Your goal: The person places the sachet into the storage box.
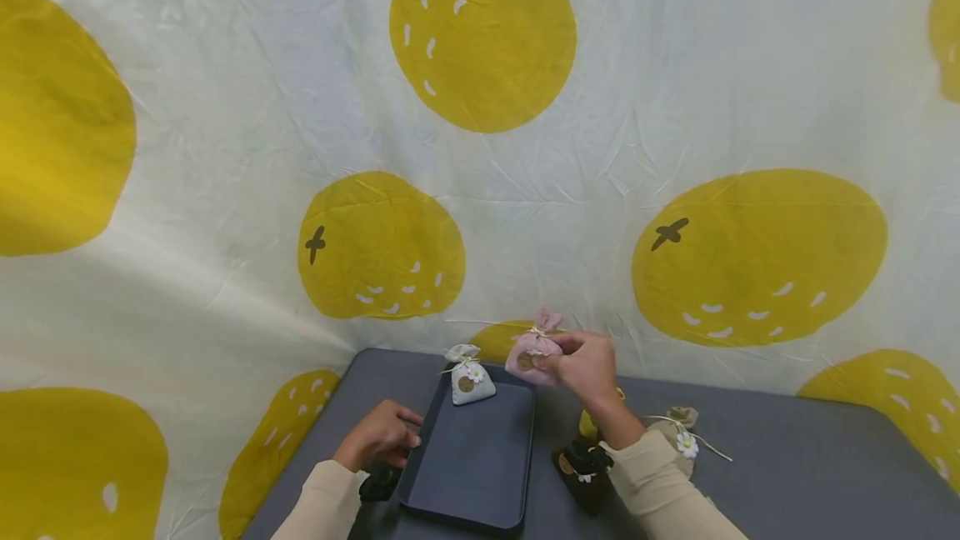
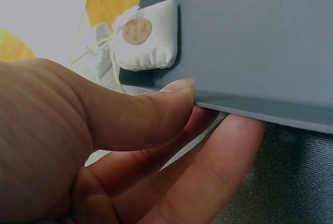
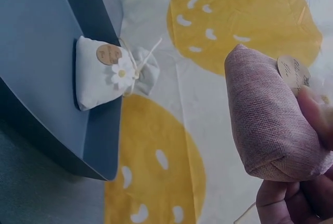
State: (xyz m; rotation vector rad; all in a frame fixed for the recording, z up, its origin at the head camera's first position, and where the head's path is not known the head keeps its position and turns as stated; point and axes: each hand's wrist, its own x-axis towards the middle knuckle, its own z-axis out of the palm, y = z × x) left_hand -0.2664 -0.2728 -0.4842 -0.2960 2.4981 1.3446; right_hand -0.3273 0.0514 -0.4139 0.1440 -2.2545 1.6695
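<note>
My right hand (image 1: 591, 367) grips a pink drawstring sachet (image 1: 527, 363) in the air above the far right corner of a dark grey tray (image 1: 472, 473). In the right wrist view the pink sachet (image 3: 268, 120) shows its woven bottom and a round brown tag. On the tray's left rim rests my left hand (image 1: 382, 436); the left wrist view shows the thumb (image 2: 156, 112) on top of the rim and fingers beneath. A white sachet (image 1: 474, 386) with a daisy and a round tag lies in the tray's far left corner, its tied neck over the edge.
Right of the tray, partly behind my right forearm, lie a dark brown sachet (image 1: 581, 486), a yellow sachet (image 1: 587, 426) and a beige sachet (image 1: 681, 423) with a daisy. The grey table (image 1: 795, 457) meets a fruit-patterned cloth (image 1: 540, 248) at its back.
</note>
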